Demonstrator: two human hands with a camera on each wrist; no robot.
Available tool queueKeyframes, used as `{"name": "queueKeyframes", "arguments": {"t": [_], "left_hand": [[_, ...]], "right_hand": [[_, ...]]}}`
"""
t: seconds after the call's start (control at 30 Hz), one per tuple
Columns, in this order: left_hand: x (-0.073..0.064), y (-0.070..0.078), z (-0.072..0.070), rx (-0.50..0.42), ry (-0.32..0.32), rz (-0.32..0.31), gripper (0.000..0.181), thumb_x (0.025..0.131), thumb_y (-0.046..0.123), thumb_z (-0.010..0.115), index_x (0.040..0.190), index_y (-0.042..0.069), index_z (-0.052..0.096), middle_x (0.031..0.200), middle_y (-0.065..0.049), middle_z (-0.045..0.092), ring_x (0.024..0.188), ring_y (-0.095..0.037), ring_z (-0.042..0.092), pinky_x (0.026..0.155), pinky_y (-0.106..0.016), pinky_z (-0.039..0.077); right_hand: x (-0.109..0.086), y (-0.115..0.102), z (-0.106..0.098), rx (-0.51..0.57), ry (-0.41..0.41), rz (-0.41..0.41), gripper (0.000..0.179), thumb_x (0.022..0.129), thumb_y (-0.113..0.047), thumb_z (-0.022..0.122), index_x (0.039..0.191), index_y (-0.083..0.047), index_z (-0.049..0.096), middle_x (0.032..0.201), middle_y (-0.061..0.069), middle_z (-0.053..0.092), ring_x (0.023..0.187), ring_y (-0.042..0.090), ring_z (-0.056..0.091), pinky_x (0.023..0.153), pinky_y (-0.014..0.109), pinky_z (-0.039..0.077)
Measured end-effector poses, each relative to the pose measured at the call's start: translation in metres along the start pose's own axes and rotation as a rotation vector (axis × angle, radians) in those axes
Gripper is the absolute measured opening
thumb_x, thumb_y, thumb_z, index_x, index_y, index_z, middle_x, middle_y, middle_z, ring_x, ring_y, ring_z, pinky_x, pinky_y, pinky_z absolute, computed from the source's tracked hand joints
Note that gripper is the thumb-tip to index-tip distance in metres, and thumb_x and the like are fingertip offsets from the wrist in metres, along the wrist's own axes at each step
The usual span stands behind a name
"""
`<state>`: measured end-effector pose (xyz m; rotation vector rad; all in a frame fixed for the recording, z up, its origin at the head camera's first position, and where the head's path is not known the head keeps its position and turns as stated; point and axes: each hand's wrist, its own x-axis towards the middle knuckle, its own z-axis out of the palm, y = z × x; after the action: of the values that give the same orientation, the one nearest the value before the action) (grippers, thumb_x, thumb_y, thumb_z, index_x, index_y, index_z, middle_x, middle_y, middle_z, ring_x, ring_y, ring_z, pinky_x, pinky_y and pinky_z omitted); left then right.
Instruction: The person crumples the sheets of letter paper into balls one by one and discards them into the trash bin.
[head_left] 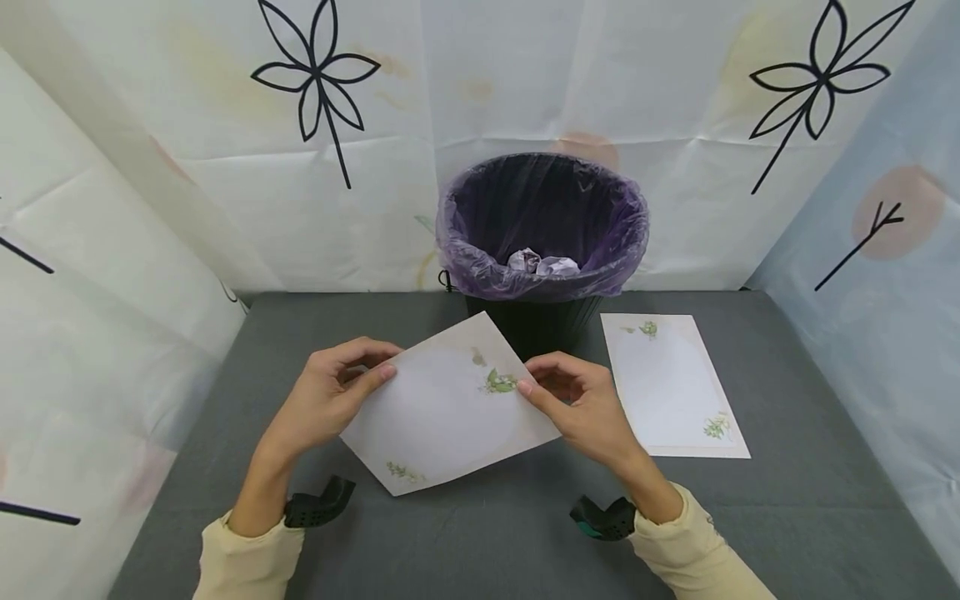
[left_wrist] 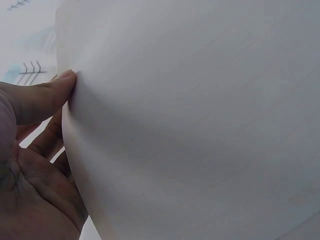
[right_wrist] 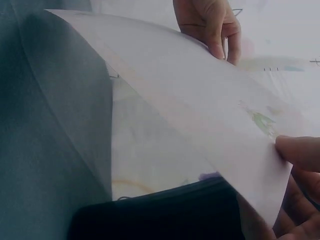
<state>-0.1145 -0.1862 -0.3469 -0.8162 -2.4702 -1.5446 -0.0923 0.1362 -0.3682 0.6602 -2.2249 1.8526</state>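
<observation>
A sheet of paper (head_left: pixel 442 408) with pale borders and green leaf prints is held up in front of the bin, tilted and slightly bowed. My left hand (head_left: pixel 333 392) pinches its left edge between thumb and fingers; the thumb (left_wrist: pixel 62 90) lies on the printed face in the left wrist view. At the opposite edge my right hand (head_left: pixel 573 400) pinches the sheet beside a green leaf print, thumb on top and fingers behind. From the right wrist, the sheet (right_wrist: pixel 165 75) curves between both hands. Another sheet (head_left: pixel 667 387) of the same pattern lies flat on the table to the right.
A black bin (head_left: pixel 525 321) with a purple plastic liner (head_left: pixel 457 242) stands at the table's back, holding crumpled paper balls (head_left: pixel 555 266). The grey table (head_left: pixel 465 550) is bounded by white patterned cloth (head_left: pixel 187 192) behind and at the sides.
</observation>
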Motion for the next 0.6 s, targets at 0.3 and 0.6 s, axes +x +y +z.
{"name": "queueKeyframes", "arguments": {"t": [0.3, 0.6], "left_hand": [[-0.004, 0.002, 0.002, 0.068, 0.01, -0.054, 0.024, 0.093, 0.003, 0.073, 0.116, 0.012, 0.074, 0.097, 0.003, 0.07, 0.088, -0.012, 0.064, 0.073, -0.027, 0.054], [-0.01, -0.003, -0.001, -0.162, 0.13, -0.059, 0.033, 0.087, -0.008, 0.076, 0.119, 0.001, 0.07, 0.104, -0.009, 0.072, 0.086, -0.016, 0.069, 0.075, -0.025, 0.058]], "right_hand": [[-0.01, 0.002, -0.017, -0.033, 0.107, -0.028, 0.012, 0.09, 0.006, 0.073, 0.1, 0.001, 0.073, 0.089, 0.015, 0.069, 0.077, 0.014, 0.067, 0.065, 0.023, 0.057], [-0.021, 0.003, -0.042, 0.139, 0.267, -0.037, 0.011, 0.087, 0.014, 0.071, 0.097, 0.016, 0.066, 0.088, 0.008, 0.071, 0.08, 0.012, 0.069, 0.064, 0.02, 0.055]]}}
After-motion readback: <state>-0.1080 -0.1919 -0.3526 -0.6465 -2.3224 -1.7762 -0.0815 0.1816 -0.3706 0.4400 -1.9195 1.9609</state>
